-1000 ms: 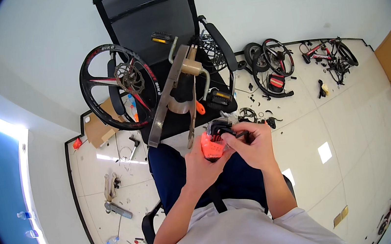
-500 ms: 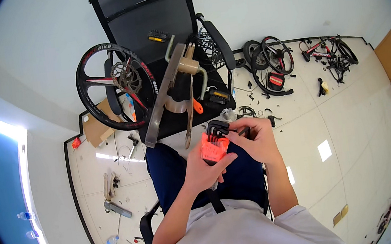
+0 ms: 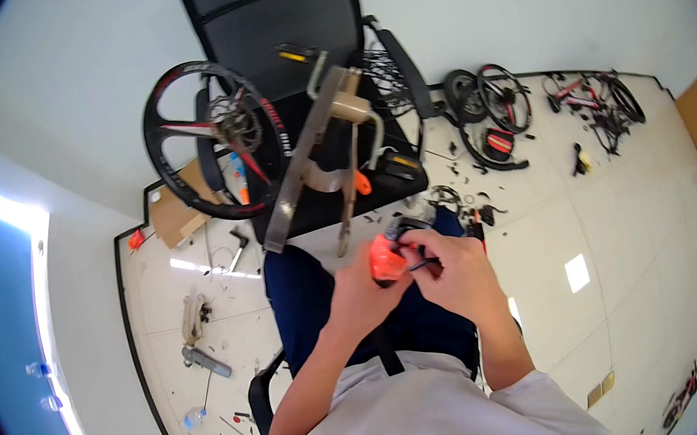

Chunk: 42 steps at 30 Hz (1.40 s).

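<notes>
An orange-red hex key holder (image 3: 384, 260) is gripped in my left hand (image 3: 357, 297), above my lap. Black bent hex keys (image 3: 403, 226) stick out of its far end. My right hand (image 3: 462, 275) is closed close beside the holder, pinching a thin dark hex key (image 3: 422, 264) whose far part is hidden by the fingers. Just beyond my hands, a mesh-back chair (image 3: 281, 37) carries bicycle parts. Among them are a grey metal frame piece (image 3: 303, 164) standing at a slant and a tool with an orange handle (image 3: 362, 182).
A black wheel with a brake disc (image 3: 157, 155) leans on the chair's left side. A pedal (image 3: 402, 166) lies on the seat. More wheels (image 3: 505, 100) and a red-black bike frame (image 3: 584, 98) stand along the wall. Small parts, a cardboard piece (image 3: 180, 211) and bottles (image 3: 195, 417) are on the floor.
My right hand has come down from the tops of the hex keys to the holder's side, with a thin key in its fingers. The holder has turned in my left hand. The view has shifted slightly.
</notes>
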### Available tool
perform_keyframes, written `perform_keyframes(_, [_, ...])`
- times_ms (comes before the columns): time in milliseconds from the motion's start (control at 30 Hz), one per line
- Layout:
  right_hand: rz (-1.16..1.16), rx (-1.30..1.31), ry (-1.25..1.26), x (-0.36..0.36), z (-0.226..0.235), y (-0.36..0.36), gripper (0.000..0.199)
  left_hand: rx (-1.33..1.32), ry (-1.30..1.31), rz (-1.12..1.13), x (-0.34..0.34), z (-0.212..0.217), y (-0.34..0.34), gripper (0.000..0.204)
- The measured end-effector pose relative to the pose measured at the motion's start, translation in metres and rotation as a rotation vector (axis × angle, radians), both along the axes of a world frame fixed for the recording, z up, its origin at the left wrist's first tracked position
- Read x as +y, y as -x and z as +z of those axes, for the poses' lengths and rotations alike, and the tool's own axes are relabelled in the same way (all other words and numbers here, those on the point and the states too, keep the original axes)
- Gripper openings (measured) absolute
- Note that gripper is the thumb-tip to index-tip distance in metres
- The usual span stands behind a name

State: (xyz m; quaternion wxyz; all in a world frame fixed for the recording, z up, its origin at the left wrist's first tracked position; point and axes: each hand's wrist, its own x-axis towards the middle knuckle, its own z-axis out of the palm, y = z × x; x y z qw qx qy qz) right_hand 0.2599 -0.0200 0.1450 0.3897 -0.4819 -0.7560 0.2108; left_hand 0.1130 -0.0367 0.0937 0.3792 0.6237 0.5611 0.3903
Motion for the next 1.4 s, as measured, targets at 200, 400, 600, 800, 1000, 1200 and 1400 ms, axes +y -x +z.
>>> perform_keyframes(200, [0.06,-0.077,0.086,0.001,-0.02,-0.014,0.011,0.057,0.131,-0.059,-0.005,-0.002,0.005,0.049])
perform_keyframes(400, [0.095,-0.11,0.071,0.001,-0.023,-0.008,0.019,0.11,0.091,-0.026,-0.012,-0.009,0.014,0.05])
perform_keyframes(600, [0.085,-0.099,-0.041,0.004,-0.032,-0.012,0.017,0.108,0.2,-0.054,-0.01,-0.011,0.01,0.054])
perform_keyframes(800, [0.096,-0.123,-0.249,0.011,-0.043,-0.009,0.022,0.004,0.191,-0.026,-0.014,-0.023,0.006,0.053])
perform_keyframes(1000, [0.164,-0.244,-0.295,0.034,-0.045,-0.003,0.032,-0.2,0.167,0.017,-0.006,-0.015,0.011,0.041])
perform_keyframes(1200, [0.274,-0.35,-0.311,0.04,-0.043,0.005,0.028,-0.514,0.369,0.081,0.0,-0.014,0.019,0.027])
perform_keyframes(1400, [0.053,-0.013,-0.239,0.033,-0.041,0.004,0.023,-0.467,0.306,0.019,-0.005,-0.018,0.024,0.035])
